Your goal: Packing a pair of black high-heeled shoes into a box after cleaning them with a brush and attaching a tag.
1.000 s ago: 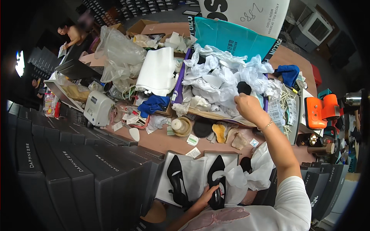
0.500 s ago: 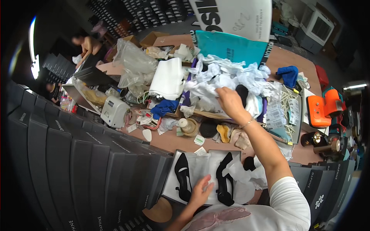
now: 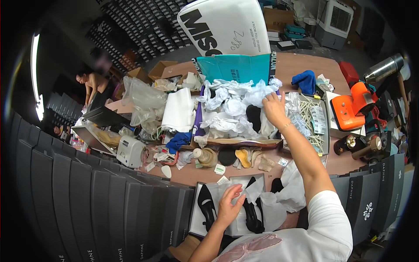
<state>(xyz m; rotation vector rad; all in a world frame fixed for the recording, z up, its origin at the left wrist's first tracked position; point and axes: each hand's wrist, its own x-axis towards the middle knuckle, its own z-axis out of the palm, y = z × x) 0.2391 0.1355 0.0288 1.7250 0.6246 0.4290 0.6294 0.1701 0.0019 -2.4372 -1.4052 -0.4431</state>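
The right hand (image 3: 275, 109), fingers spread, should pinch crumpled white tissue paper (image 3: 222, 126) lightly, left hand (image 3: 229, 206), fingers parted, sparing 2 black pointed-toe shoes (image 3: 208, 208).

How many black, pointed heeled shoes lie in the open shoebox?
2: one black pointed shoe left of the person's left hand; the second black shoe right of that hand, partly covered by white tissue paper. More could be hidden under the paper.

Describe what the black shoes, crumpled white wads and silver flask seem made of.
Black shoes: matte, perhaps suede or fabric; uppers show little shine.
Crumpled white wads: dull, probably tissue paper, given creases, though thin plastic is possible.
Silver flask: likely metal, glossy, with bright streaked reflections.
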